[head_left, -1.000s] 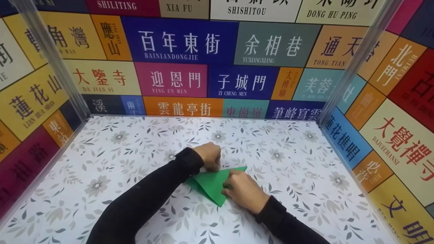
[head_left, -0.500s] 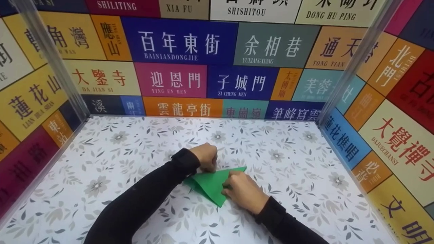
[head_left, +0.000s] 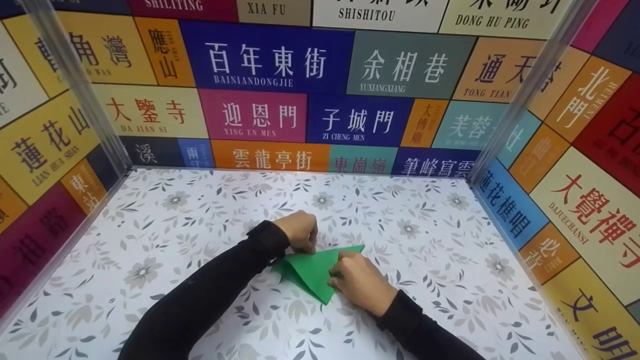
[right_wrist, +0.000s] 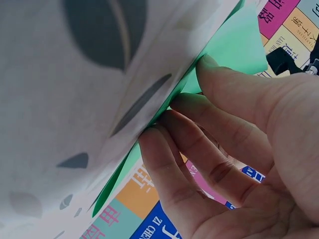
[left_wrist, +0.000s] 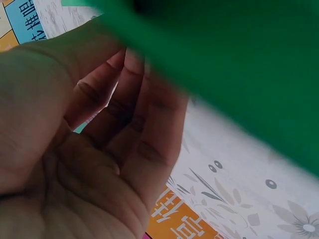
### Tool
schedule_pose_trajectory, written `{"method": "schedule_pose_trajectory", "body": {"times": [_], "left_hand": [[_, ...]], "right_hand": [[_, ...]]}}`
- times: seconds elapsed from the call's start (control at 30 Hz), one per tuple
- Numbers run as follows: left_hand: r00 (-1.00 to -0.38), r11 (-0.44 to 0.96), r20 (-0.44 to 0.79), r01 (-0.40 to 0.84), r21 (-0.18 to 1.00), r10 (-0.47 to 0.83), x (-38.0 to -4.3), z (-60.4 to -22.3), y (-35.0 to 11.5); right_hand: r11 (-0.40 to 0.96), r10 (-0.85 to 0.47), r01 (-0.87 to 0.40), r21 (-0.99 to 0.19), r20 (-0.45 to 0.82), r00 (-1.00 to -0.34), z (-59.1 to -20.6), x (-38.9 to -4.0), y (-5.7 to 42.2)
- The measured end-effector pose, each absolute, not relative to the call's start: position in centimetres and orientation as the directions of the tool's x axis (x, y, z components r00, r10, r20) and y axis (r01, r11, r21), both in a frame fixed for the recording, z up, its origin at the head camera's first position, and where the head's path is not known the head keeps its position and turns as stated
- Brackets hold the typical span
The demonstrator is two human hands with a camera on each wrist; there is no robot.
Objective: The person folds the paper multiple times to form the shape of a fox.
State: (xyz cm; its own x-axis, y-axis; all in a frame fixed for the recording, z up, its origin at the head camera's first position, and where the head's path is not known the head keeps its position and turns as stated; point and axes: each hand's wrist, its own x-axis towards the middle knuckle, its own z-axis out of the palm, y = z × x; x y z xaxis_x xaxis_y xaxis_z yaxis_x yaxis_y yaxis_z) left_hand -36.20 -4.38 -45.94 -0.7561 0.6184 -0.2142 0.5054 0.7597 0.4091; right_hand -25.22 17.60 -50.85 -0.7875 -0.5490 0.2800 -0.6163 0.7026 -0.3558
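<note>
A folded sheet of green paper (head_left: 312, 272) lies on the table (head_left: 400, 200), one pointed corner toward the person and another toward the far right. At its far edge my left hand (head_left: 300, 231) has bent fingers; in the left wrist view thumb and fingertips come together at the rim of the paper (left_wrist: 239, 64), which partly covers them. My right hand (head_left: 362, 282) holds the paper's right side, fingers curled. In the right wrist view its thumb and fingertips bear on the paper (right_wrist: 239, 45) close against the tabletop. Toward the left, the layers stand slightly apart.
Floral-patterned covering spreads over the tabletop around the paper. Panels of colourful printed signs form a back wall (head_left: 265, 60), a left wall (head_left: 45, 135) and a right wall (head_left: 575, 185). Clear corner strips (head_left: 80, 90) join them.
My left hand has slid a little leftward along the far edge of the paper. The right hand and the paper stay nearly where they were.
</note>
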Motion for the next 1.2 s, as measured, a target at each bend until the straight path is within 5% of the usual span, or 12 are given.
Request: {"method": "schedule_pose_trajectory", "body": {"times": [1.2], "left_hand": [[-0.785, 0.769, -0.18, 0.486, 0.415, 0.593, -35.4, -46.4, -7.9]], "right_hand": [[0.704, -0.545, -0.62, -0.346, 0.296, -0.784, -51.1, -25.3, 17.5]]}}
